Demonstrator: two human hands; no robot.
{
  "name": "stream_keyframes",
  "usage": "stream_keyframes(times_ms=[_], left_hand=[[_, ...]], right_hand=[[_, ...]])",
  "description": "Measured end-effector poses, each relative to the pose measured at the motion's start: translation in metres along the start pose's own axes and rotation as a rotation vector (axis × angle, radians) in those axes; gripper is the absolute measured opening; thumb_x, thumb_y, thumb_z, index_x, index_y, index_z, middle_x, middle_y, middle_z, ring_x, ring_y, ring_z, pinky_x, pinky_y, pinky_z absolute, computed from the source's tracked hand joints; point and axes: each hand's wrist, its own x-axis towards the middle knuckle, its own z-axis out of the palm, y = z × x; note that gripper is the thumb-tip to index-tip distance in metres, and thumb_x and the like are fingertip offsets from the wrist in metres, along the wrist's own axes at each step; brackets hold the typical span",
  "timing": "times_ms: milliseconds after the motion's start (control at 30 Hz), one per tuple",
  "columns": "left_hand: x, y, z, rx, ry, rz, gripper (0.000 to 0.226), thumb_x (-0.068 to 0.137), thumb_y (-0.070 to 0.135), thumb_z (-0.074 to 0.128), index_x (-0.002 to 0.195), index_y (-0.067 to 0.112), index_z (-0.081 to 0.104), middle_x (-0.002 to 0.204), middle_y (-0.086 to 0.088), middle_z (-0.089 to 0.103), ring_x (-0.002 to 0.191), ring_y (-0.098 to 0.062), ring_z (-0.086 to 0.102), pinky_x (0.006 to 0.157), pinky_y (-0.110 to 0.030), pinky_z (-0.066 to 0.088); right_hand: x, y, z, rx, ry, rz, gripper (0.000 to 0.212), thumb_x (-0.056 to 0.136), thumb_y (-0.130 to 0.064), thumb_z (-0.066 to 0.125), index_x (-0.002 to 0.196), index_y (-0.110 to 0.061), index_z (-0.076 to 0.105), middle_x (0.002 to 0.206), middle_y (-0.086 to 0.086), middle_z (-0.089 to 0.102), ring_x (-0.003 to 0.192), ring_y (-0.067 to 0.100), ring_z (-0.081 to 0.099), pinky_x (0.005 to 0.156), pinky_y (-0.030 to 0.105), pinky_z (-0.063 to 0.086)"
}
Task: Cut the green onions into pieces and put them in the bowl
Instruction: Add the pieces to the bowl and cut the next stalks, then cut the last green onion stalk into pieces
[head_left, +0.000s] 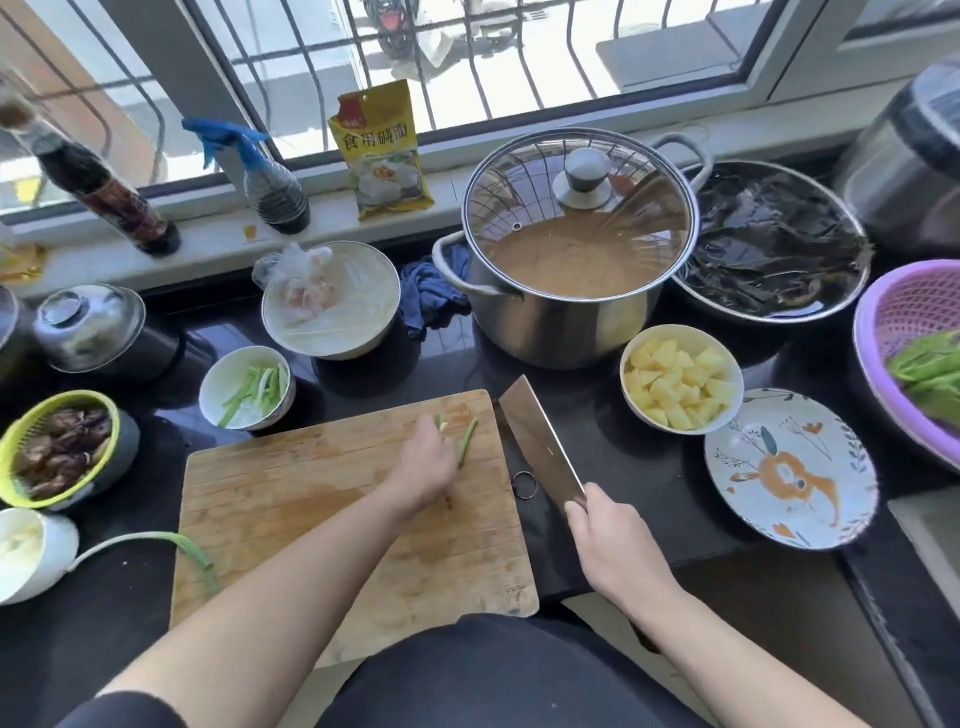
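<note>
Wooden cutting board (332, 519) on dark counter. Left hand (423, 467) rests on its far right part, fingers curled over green onion pieces (467, 441). Right hand (610, 545) closed around cleaver (543, 447) handle, blade just beside board's right edge. White bowl (248, 387) beyond board holds cut strips. Uncut stalk (192, 545) at board's left edge.

Slim green onion strips (467, 441) lie on the wooden board's far edge — more cut strips (257, 392) rest in the small white bowl (218, 384) just beyond.
</note>
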Motion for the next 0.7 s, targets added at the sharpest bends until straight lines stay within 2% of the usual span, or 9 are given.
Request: stream_keyframes(times_ms=[100,167,233,300,400,500,600,700], left_hand=[[0.017,0.020,0.003,0.015,0.013,-0.056,0.044,0.097,0.037,0.036,0.132,0.013,0.045,0.130,-0.015,0.058,0.113,-0.035,0.055,0.089,-0.039,0.042],[0.022,0.025,0.007,0.120,0.000,-0.065,0.046,0.091,0.043,0.043,0.127,0.014,0.048,0.123,-0.013,0.061,0.109,-0.035,0.058,0.083,-0.040,0.044],[0.020,0.024,0.012,0.314,0.010,0.049,0.038,0.088,0.041,0.048,0.117,0.016,0.046,0.113,-0.013,0.064,0.103,-0.036,0.059,0.075,-0.040,0.044],[0.014,0.023,0.017,0.446,0.020,0.184,0.025,0.091,0.030,0.046,0.112,0.016,0.045,0.108,-0.014,0.065,0.096,-0.036,0.059,0.070,-0.040,0.042],[0.006,0.010,0.012,0.475,0.008,0.220,0.020,0.093,0.021,0.042,0.111,0.018,0.049,0.108,-0.015,0.066,0.091,-0.036,0.060,0.068,-0.039,0.041],[0.012,-0.023,-0.034,0.406,0.136,0.129,0.020,0.094,0.029,0.041,0.108,0.015,0.046,0.109,-0.018,0.065,0.095,-0.042,0.060,0.070,-0.041,0.038],[0.030,-0.075,-0.123,0.329,0.412,0.025,0.016,0.095,0.031,0.042,0.096,0.015,0.041,0.102,-0.024,0.064,0.087,-0.042,0.058,0.069,-0.042,0.036],[0.064,-0.116,-0.206,0.390,0.539,-0.122,0.030,0.094,0.030,0.043,0.110,0.005,0.050,0.112,-0.028,0.062,0.099,-0.045,0.058,0.078,-0.045,0.041]], right_hand=[[-0.002,0.006,-0.002,0.000,0.009,0.016,0.028,0.104,-0.035,0.038,0.084,-0.017,0.045,0.072,0.004,0.062,0.066,0.026,0.059,0.064,0.044,0.050],[-0.002,0.008,-0.003,-0.002,0.018,0.019,0.028,0.104,-0.036,0.038,0.082,-0.019,0.043,0.071,0.004,0.062,0.065,0.027,0.059,0.062,0.044,0.048],[-0.001,0.008,-0.004,-0.006,0.028,0.017,0.028,0.104,-0.036,0.037,0.081,-0.020,0.042,0.070,0.004,0.062,0.065,0.026,0.059,0.061,0.044,0.047],[0.001,0.005,-0.004,-0.006,0.031,0.015,0.028,0.104,-0.036,0.037,0.081,-0.022,0.043,0.071,0.003,0.062,0.065,0.025,0.059,0.061,0.044,0.049],[0.005,-0.007,0.000,-0.014,0.008,0.004,0.026,0.104,-0.037,0.036,0.085,-0.022,0.047,0.078,0.002,0.064,0.070,0.025,0.062,0.067,0.047,0.054],[0.012,-0.022,0.009,0.001,-0.012,-0.008,0.027,0.104,-0.035,0.036,0.084,-0.020,0.046,0.077,0.002,0.064,0.069,0.026,0.060,0.067,0.047,0.054],[0.020,-0.047,0.027,0.031,-0.034,-0.015,0.029,0.104,-0.034,0.037,0.082,-0.017,0.045,0.074,0.004,0.064,0.067,0.027,0.059,0.066,0.045,0.052],[0.020,-0.073,0.048,0.051,-0.042,-0.022,0.029,0.104,-0.035,0.038,0.079,-0.021,0.043,0.073,0.004,0.063,0.066,0.024,0.058,0.060,0.041,0.046]])
